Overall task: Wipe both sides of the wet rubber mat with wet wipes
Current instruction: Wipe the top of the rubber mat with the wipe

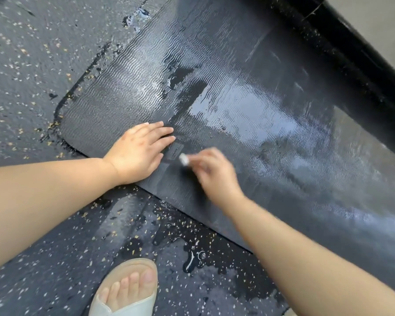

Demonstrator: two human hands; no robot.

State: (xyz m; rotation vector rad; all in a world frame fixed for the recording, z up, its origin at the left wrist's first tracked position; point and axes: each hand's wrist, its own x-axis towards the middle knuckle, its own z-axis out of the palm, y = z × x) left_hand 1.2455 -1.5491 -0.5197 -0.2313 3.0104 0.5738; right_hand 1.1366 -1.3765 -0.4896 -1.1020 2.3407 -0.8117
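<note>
Nearest to me I see a foot (132, 286) in a pale open-toed sandal (123, 304) on the floor (32, 281), which is dark and flecked with light specks. Just ahead of the toes a puddle (192, 258) lies on the floor beside the mat's near edge.

Both bare forearms reach forward from the lower corners of the view. My left hand (138, 151) lies flat, palm down, on the mat (249, 99) just inside its near edge, not far from the rounded near-left corner; the fingers are stretched out and close together, holding nothing. My right hand (211, 172) sits just beside it, also on the mat near that edge, and it is blurred. Its fingers are curled in around a small whitish wad, the wipe (184, 158), which sticks out toward the left hand. I cannot tell whether the wipe touches the mat.

The mat is black, with a fine wavy ribbed surface, and lies flat on the floor, running diagonally away to the right. Past the hands, toward the middle of the mat, a sheet of water shines with pale reflections. Water also pools dark along the mat's left edge. Along the far edge runs a glossy black border (363, 60).
</note>
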